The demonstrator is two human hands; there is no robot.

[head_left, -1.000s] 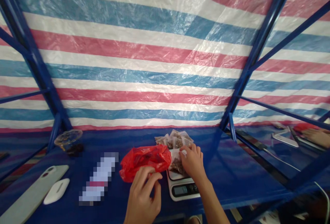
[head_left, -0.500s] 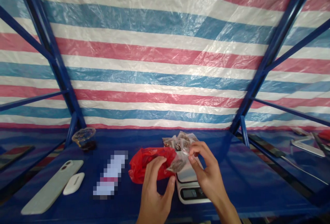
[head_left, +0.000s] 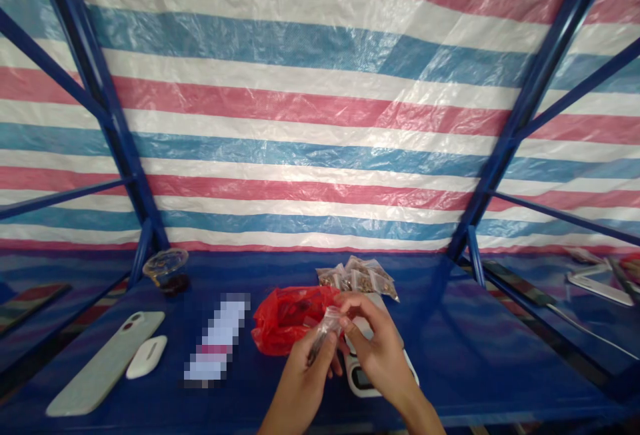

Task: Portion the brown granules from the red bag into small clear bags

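The scale (head_left: 361,380) sits on the table (head_left: 475,355) right under my hands. My left hand (head_left: 300,388) and right hand (head_left: 376,349) meet over its front-left corner, with a small packet (head_left: 323,331) pinched between them. A plastic bag (head_left: 285,318) lies just left of the scale. A pile of packets (head_left: 361,279) lies just behind it. Farther left of the scale lie a blurred flat item (head_left: 217,338), then a small case (head_left: 146,357), then a phone (head_left: 107,371). A cup (head_left: 167,271) stands well left of the scale and behind it.

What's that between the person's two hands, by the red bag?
A small clear packet of dark bits, pinched by the left hand and the right hand near the white scale, seen in the head view.
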